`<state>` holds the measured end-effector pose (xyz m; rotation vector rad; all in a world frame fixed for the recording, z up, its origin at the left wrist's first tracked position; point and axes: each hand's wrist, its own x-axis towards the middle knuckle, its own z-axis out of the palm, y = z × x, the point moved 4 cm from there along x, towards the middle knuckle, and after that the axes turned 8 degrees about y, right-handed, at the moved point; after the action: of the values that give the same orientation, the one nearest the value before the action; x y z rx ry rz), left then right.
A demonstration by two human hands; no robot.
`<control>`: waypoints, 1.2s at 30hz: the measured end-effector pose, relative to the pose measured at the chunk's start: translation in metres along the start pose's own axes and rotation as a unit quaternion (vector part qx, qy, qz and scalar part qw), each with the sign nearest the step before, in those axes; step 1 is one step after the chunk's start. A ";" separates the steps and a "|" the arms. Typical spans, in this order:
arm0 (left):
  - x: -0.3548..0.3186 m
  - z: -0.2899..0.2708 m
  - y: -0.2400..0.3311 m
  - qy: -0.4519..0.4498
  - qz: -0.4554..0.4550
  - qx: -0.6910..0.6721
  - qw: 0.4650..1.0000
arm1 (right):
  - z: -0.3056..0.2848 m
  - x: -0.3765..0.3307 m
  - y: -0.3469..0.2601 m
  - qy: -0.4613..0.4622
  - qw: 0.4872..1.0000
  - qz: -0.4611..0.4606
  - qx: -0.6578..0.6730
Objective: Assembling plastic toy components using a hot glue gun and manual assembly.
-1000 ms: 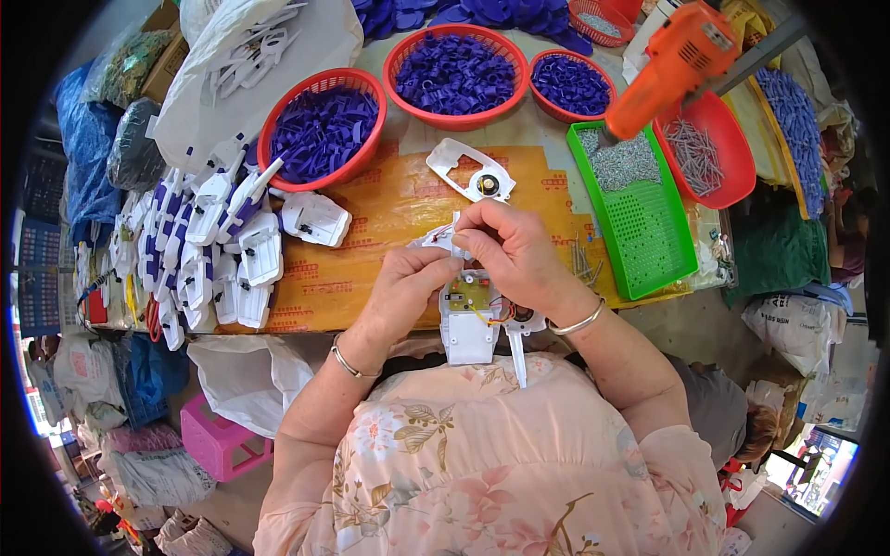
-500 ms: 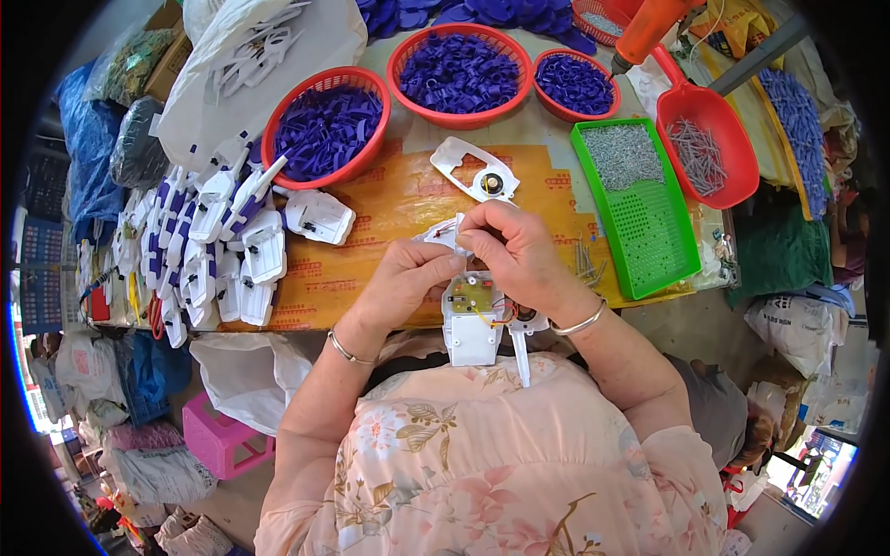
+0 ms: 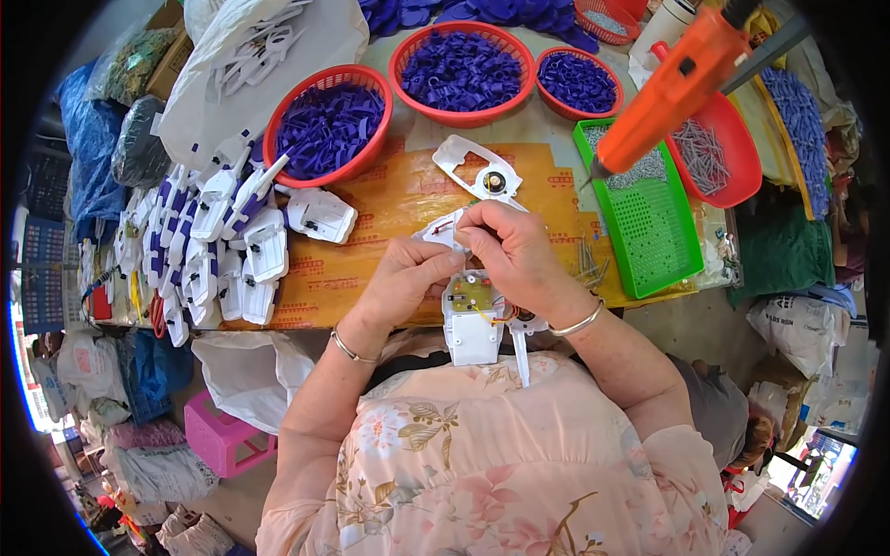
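Your left hand (image 3: 408, 278) and right hand (image 3: 514, 250) meet, fingers pinched on a small white plastic piece (image 3: 443, 229) just above the open white casing (image 3: 473, 320) near your lap; the casing looks light and stiff, its circuit board (image 3: 473, 294) and wires fragile, so hold its edges; beyond your hands lie the desk (image 3: 389, 199), red baskets (image 3: 326, 123), an orange screwdriver (image 3: 672, 83).

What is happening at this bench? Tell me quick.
A person at a cluttered table works on a white plastic casing held over the table's near edge, its small circuit board and wires exposed. The left hand and the right hand meet at its top end, pinching a small white part. Finished white and blue pieces are stacked to the left, red baskets of blue parts stand behind, and an orange power screwdriver hangs over a green tray of screws.
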<state>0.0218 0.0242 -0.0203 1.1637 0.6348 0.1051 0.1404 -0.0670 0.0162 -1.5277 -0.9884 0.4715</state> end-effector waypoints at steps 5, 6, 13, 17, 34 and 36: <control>0.000 0.000 0.001 0.003 0.014 0.006 1.000 | 0.000 -0.001 0.002 0.015 1.000 0.007 0.007; 0.000 0.001 0.002 0.002 0.017 0.006 1.000 | 0.000 0.000 0.002 0.016 1.000 0.010 0.009; -0.002 0.003 0.004 0.002 -0.004 -0.025 1.000 | 0.000 0.003 0.000 0.025 1.000 -0.011 0.008; 0.000 0.000 0.001 -0.021 -0.012 -0.034 0.999 | 0.000 0.003 -0.001 0.015 1.000 -0.020 0.013; -0.001 0.004 0.004 -0.018 -0.017 -0.030 0.999 | -0.003 0.005 0.003 -0.060 0.992 0.079 0.075; -0.001 0.004 0.003 -0.023 -0.010 -0.031 0.999 | -0.003 0.005 0.004 -0.060 0.994 0.071 0.066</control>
<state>0.0240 0.0222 -0.0165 1.0973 0.5994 0.0799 0.1463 -0.0648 0.0144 -1.4696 -0.9252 0.7213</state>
